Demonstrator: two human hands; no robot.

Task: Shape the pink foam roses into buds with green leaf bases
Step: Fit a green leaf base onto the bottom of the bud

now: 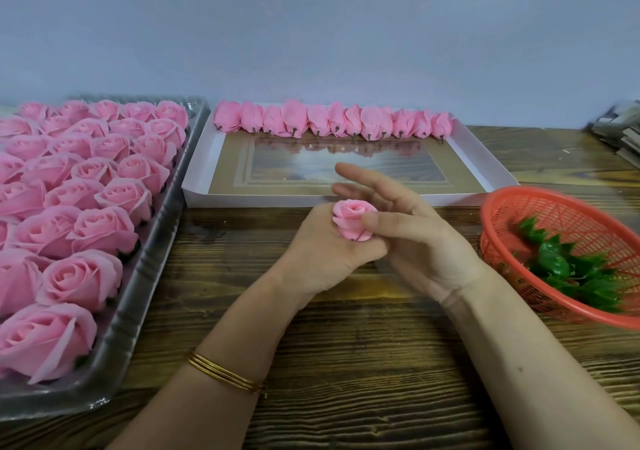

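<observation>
- Far left: clear plastic tray (145, 276) on the wooden counter (346, 380), packed with rows of open pink roses (86, 228), blooms facing up.
- Left wrist: thin gold bangles (225, 373).
- Centre: left hand (318, 248) is curled round a single rose (353, 224), bloom up, held over the counter just in front of the white box (311, 202).
- Right hand (415, 238) meets the left. Its thumb lies against the rose's side; the other fingers are stretched straight and spread, gripping nothing.
- Behind the hands: a row of closed buds (332, 120) lines the box's far wall, dark stubs pointing to the near side.
- Right: orange mesh basket (502, 200), tilted, holds green leaf bases (561, 266).
</observation>
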